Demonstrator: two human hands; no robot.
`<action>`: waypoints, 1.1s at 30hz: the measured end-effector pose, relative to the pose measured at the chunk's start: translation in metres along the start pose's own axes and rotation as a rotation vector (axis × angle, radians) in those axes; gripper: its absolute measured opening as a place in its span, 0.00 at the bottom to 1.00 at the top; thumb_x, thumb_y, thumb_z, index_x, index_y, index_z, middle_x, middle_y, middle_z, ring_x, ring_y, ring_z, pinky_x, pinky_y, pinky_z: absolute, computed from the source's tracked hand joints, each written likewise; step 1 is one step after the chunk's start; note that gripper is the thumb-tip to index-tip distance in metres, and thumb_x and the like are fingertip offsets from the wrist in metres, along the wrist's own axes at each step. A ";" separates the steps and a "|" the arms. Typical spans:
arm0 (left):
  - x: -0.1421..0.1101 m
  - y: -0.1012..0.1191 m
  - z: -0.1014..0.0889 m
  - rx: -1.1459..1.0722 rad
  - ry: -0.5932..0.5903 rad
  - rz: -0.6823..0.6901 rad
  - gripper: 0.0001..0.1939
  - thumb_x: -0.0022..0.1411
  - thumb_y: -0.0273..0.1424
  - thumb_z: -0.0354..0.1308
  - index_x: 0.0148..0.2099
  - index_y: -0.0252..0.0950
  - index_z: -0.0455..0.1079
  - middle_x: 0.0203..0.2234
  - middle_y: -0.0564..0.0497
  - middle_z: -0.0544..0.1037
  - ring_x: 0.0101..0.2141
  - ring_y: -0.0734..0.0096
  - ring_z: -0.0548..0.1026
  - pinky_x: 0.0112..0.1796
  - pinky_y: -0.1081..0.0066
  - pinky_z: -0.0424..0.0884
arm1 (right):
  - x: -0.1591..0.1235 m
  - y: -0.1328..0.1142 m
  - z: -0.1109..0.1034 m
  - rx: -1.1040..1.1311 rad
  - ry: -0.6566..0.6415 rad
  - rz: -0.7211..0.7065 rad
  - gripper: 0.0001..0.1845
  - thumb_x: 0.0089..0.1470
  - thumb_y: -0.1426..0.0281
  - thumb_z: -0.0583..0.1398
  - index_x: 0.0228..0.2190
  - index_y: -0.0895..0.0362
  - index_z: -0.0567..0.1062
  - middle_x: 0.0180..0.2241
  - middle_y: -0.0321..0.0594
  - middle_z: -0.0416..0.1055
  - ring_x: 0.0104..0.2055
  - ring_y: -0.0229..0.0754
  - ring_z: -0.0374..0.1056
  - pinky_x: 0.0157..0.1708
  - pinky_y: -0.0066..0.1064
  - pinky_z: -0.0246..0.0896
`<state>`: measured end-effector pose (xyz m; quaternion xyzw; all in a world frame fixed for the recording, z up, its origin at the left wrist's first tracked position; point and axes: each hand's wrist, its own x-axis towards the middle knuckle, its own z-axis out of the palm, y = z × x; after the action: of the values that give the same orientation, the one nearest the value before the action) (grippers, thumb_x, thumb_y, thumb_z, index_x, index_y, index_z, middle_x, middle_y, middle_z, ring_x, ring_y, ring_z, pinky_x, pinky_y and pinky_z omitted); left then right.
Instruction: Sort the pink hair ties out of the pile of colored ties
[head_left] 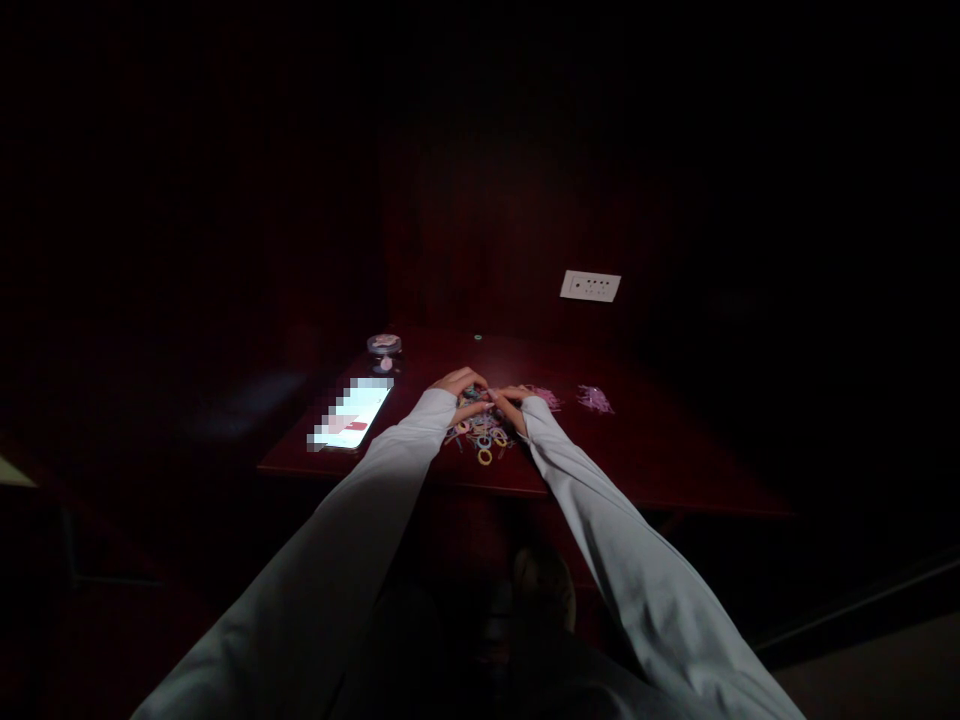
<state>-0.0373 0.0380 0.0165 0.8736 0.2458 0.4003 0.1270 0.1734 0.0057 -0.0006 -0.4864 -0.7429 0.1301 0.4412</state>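
A loose pile of small coloured hair ties (pixel 484 440) lies near the table's front edge, in yellow, blue, pink and green. Over its back part my left hand (pixel 459 388) comes in from the left, fingers bent and thumb beneath them. My right hand (pixel 514 400) meets it from the right. The fingertips of both hands are drawn together, nearly touching. Whatever sits between them is too small and dark to make out. Just beyond my right hand is a heap of pink hair ties (pixel 544 398). A separate purple bunch (pixel 595 399) lies farther right.
A lit phone (pixel 356 415) lies at the table's left side, with a clear lidded jar (pixel 385 354) behind it. One green hair tie (pixel 478 337) lies toward the back. A white socket plate (pixel 590 286) is on the wall behind the dark red table (pixel 660 450).
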 end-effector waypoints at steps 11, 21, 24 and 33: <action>0.003 -0.025 0.011 -0.084 -0.028 -0.022 0.14 0.68 0.41 0.62 0.46 0.40 0.85 0.45 0.47 0.86 0.43 0.65 0.84 0.43 0.72 0.78 | -0.004 -0.004 0.004 0.069 0.001 0.092 0.33 0.60 0.39 0.56 0.34 0.51 0.87 0.28 0.40 0.82 0.36 0.49 0.77 0.45 0.40 0.68; -0.001 -0.010 0.008 -0.134 -0.010 -0.016 0.14 0.69 0.41 0.61 0.44 0.41 0.86 0.44 0.48 0.87 0.46 0.64 0.84 0.49 0.70 0.78 | 0.001 -0.013 -0.001 -0.046 0.004 0.166 0.41 0.63 0.36 0.48 0.20 0.50 0.82 0.19 0.37 0.76 0.29 0.44 0.73 0.53 0.41 0.63; -0.001 -0.011 0.008 -0.128 -0.008 -0.033 0.14 0.70 0.40 0.60 0.44 0.40 0.85 0.43 0.48 0.87 0.45 0.64 0.84 0.48 0.70 0.78 | -0.001 -0.018 -0.007 -0.069 0.043 0.196 0.43 0.66 0.38 0.44 0.22 0.50 0.83 0.22 0.37 0.77 0.31 0.43 0.75 0.56 0.41 0.61; 0.003 -0.017 0.012 -0.069 -0.041 -0.045 0.14 0.69 0.40 0.59 0.42 0.38 0.84 0.40 0.48 0.85 0.39 0.67 0.81 0.40 0.73 0.75 | -0.004 -0.020 -0.017 -0.211 0.128 0.097 0.30 0.68 0.47 0.51 0.30 0.51 0.83 0.33 0.41 0.78 0.39 0.45 0.72 0.46 0.37 0.63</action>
<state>-0.0322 0.0531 0.0036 0.8710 0.2488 0.3877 0.1708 0.1749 -0.0108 0.0192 -0.5727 -0.6985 0.0411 0.4271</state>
